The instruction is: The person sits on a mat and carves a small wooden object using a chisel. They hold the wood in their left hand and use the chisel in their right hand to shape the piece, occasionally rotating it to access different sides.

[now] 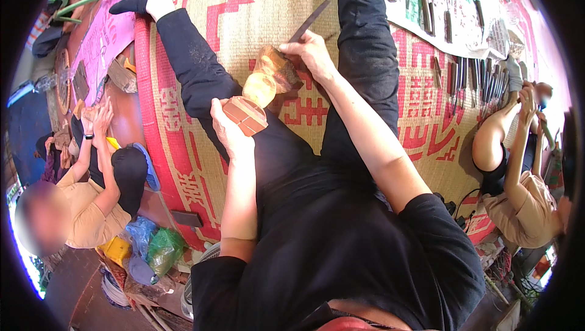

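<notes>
In the head view, the left hand (226, 131) grasped a reddish-brown, round-edged block (245, 116) near the left thigh (226, 87). The right hand (317, 56) gripped a long, flat, dark tool (312, 20), beside a rough brown wooden chunk (281, 70) between the legs.

A red-patterned woven mat (420, 102) lies beside reddish flooring (125, 121), bright light glaring at lower left.
</notes>
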The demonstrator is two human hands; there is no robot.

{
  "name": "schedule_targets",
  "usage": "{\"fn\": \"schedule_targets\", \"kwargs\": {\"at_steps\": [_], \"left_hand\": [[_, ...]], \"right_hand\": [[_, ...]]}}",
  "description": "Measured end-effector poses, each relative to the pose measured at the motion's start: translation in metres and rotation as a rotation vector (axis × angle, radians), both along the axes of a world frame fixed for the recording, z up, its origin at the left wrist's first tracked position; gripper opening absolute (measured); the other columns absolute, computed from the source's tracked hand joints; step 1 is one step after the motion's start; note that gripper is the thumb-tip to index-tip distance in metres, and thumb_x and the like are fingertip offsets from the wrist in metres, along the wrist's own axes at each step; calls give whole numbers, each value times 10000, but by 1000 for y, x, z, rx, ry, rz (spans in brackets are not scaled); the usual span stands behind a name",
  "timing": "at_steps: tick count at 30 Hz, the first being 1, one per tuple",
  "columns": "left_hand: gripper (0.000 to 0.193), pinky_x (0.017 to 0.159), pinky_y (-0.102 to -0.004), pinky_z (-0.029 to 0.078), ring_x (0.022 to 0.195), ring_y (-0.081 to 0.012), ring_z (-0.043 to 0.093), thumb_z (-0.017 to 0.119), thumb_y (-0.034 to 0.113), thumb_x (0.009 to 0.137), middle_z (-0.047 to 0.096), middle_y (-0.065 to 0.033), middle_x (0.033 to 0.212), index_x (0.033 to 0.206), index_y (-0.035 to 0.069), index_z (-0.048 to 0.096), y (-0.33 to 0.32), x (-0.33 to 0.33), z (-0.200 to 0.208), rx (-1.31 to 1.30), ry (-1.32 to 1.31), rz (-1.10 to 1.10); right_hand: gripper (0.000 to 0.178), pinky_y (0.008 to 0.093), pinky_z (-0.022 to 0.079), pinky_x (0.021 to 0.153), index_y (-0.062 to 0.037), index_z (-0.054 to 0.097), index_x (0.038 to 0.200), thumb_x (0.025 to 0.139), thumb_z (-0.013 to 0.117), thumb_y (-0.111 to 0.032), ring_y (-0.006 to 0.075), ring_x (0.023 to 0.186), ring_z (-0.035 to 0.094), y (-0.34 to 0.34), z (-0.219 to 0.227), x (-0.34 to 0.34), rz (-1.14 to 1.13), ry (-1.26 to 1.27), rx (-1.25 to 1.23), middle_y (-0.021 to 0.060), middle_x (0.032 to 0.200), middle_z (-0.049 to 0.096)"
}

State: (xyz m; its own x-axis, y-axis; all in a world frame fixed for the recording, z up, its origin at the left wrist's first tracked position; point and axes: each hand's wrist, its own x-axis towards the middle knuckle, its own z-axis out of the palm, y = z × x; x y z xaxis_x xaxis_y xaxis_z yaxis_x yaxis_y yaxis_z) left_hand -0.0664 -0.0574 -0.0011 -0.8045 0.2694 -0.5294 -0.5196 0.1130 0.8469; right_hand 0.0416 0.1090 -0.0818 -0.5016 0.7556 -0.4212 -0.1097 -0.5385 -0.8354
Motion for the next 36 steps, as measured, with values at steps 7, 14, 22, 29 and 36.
{"fn": "schedule_targets", "kwargs": {"at_steps": [7,14,22,29,36], "left_hand": [[365,770,-329,482,875,-189,574,459,423,915,561,-67,927,950,64,518,2,2,1,-16,10,13],[358,774,-332,482,878,-188,574,454,425,920,563,-68,932,954,73,512,0,2,2,17,-23,1],[350,773,-334,484,879,-190,574,450,418,924,563,-69,942,949,75,513,-1,1,-3,3,3,35],[356,773,-335,484,871,-191,579,442,420,927,565,-69,936,941,73,519,0,2,1,7,1,13],[356,769,-332,487,873,-190,580,440,416,929,564,-70,939,943,70,521,-4,-2,-5,23,4,1]], "right_hand": [[124,250,457,654,-12,625,853,743,682,-13,112,686,573,4,-11,1,-67,-41,21,27,768,638],[140,275,449,702,-13,651,856,721,687,-1,112,725,572,-7,-6,4,51,-32,29,40,792,651],[117,228,461,537,0,608,863,761,664,-14,91,617,572,8,-19,2,-169,38,-25,28,764,633],[100,234,465,616,-8,623,841,749,663,-3,104,665,594,-11,-11,0,-99,9,13,40,781,645],[133,255,470,655,-10,626,876,757,684,-25,120,689,587,-4,2,4,-20,44,29,45,781,645]]}}
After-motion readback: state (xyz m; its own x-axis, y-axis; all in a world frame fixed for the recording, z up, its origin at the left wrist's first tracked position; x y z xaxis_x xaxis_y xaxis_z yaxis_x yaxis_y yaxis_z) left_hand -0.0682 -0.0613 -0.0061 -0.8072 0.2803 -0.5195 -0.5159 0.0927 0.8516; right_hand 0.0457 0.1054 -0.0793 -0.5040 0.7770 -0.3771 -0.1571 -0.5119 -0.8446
